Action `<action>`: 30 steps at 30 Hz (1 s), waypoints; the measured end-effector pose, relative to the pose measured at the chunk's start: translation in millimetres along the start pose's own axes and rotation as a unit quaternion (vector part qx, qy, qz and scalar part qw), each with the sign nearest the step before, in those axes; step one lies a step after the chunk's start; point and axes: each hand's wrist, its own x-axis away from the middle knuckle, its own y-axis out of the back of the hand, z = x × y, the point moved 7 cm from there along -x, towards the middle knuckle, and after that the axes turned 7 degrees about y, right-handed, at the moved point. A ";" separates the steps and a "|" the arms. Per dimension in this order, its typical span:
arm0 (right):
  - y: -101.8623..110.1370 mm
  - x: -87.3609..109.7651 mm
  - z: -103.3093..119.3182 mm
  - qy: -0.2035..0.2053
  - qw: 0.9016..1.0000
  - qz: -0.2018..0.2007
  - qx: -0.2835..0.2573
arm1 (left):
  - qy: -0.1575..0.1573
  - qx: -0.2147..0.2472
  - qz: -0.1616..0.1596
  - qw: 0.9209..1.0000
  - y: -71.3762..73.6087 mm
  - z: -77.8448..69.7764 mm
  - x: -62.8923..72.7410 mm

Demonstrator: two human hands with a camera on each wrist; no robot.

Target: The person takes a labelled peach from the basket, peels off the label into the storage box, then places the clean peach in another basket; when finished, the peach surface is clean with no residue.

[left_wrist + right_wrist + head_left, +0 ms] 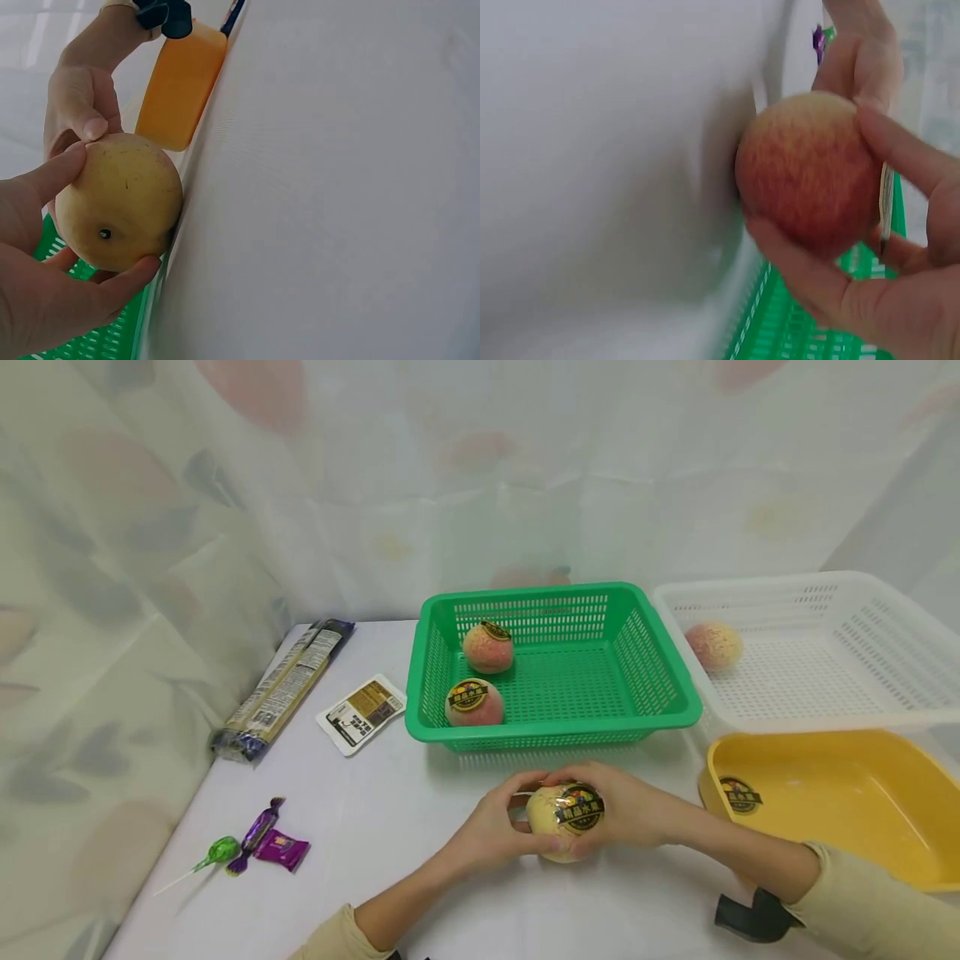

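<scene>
Just in front of the green basket [555,733], both hands hold one peach [547,814] low over the white table. My left hand [495,827] grips its left side, and my right hand [630,806] grips its right side. A black and gold label [580,808] sits on the upper right of the fruit. In the left wrist view the peach [124,195] shows a yellow side with a small dark spot; the right wrist view shows its red side [810,176]. Two labelled peaches, one farther back [487,650] and one nearer [474,703], lie at the left inside the green basket.
A white basket [825,724] at right holds another peach [716,647]. Before it stands a yellow bin [840,777] with a label [740,795] inside. Leftward lie a long package [285,689], a flat white packet [362,714], a green lollipop [221,850] and purple wrapped sweets [281,849].
</scene>
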 end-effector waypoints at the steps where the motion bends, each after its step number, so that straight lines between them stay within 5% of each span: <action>1: 0.3 0.8 -1.3 -0.001 1.000 0.004 -0.009 | 0.003 0.001 -0.001 1.000 -0.1 0.4 0.2; 5: 6.7 5.5 -8.8 -0.015 0.998 0.009 -0.055 | 0.014 -0.003 0.004 1.000 0.6 1.9 0.3; 11: 31.5 10.9 -23.6 -0.058 0.987 -0.051 -0.138 | 0.020 0.014 0.023 0.999 3.1 4.9 -1.8; 18: 27.9 17.1 -44.7 -0.151 0.926 -0.032 -0.346 | 0.028 0.032 0.042 0.998 4.3 8.1 -3.7; 20: 23.7 17.1 -45.7 -0.155 0.918 -0.013 -0.365 | 0.029 0.036 0.046 0.998 4.0 7.7 -3.8; 24: 18.4 14.9 -43.0 -0.155 0.917 0.006 -0.368 | 0.027 0.039 0.051 0.998 4.3 7.5 -4.3; 30: 15.8 10.5 -35.7 -0.159 0.928 0.008 -0.337 | 0.022 0.037 0.058 0.997 4.9 9.8 -5.8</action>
